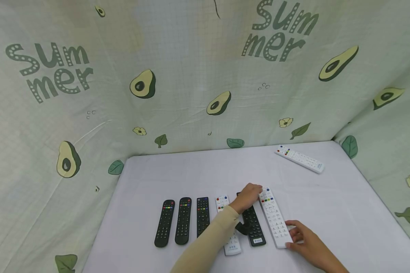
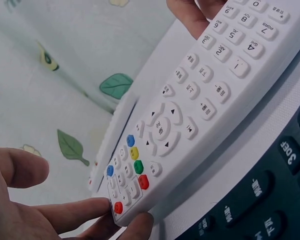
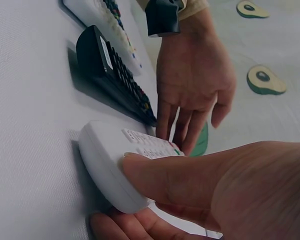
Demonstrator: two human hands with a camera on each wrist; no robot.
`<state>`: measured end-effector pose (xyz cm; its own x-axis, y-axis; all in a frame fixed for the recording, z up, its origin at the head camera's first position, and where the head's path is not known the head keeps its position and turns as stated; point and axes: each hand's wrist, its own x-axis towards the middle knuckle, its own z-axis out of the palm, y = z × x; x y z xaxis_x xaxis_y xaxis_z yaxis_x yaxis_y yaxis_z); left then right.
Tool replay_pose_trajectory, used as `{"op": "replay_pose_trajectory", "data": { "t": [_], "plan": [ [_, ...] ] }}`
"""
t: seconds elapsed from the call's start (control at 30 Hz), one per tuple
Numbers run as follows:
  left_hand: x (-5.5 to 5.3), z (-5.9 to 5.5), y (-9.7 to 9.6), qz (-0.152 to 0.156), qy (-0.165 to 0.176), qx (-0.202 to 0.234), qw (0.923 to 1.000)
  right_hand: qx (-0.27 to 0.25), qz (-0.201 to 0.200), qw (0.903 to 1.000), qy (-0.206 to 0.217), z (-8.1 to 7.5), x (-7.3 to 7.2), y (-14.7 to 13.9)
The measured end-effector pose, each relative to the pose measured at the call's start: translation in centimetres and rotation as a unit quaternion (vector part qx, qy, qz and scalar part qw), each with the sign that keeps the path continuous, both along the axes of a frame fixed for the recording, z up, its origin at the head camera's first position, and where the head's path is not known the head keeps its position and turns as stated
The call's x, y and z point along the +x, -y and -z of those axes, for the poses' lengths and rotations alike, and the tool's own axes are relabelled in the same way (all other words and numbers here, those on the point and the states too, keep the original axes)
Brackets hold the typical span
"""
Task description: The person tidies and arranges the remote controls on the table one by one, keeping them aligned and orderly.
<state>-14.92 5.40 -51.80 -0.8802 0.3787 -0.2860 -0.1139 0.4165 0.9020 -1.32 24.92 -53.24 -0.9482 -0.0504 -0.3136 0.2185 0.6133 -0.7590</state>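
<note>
At the right end of a row of remotes lies a white remote control (image 1: 275,220), its buttons facing up. My left hand (image 1: 248,196) reaches across to its far end, where extended fingers (image 2: 80,212) touch the end by the coloured buttons; the thumb stands apart from it. With my right hand (image 1: 305,242) I pinch the near end: the thumb (image 3: 155,175) presses the edge and the fingertips lie along the right side. Just left of it, a black remote (image 1: 256,227) lies partly hidden under my left wrist.
Left of these are another white remote (image 1: 233,247), partly covered by my sleeve (image 1: 208,240), and three black remotes (image 1: 203,212). One more white remote (image 1: 300,159) lies slanted at the table's back right. Printed cloth (image 1: 184,76) hangs behind the white tabletop (image 1: 177,170).
</note>
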Motion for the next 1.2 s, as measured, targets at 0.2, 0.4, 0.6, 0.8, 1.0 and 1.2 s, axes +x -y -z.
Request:
{"op": "replay_pose_trajectory", "data": {
  "t": [0.2,0.4,0.6,0.8,1.0,1.2],
  "plan": [
    [0.2,-0.1,-0.2,0.006,-0.014,-0.015,0.9998,0.020,-0.019,0.9996,-0.009,-0.3,0.0,-0.1],
    [0.4,0.0,-0.4,0.008,-0.016,-0.025,0.9995,0.033,-0.038,0.9987,-0.006,-0.5,-0.1,-0.2],
    [0.5,0.0,-0.6,0.014,-0.028,-0.036,0.9989,0.056,-0.065,0.9963,0.001,-1.3,-0.8,-0.7],
    [0.7,-0.1,-0.5,0.021,-0.037,-0.035,0.9985,0.091,-0.042,0.9942,-0.039,-2.5,-3.1,-2.8],
    [0.5,-0.1,-0.2,0.000,-0.046,-0.018,0.9988,0.123,0.020,0.9823,-0.140,-2.4,-6.5,-6.2],
    [-0.3,-0.1,0.2,-0.030,-0.047,0.006,0.9984,0.122,0.108,0.9730,-0.163,-1.5,-10.4,-9.1]
  ]
}}
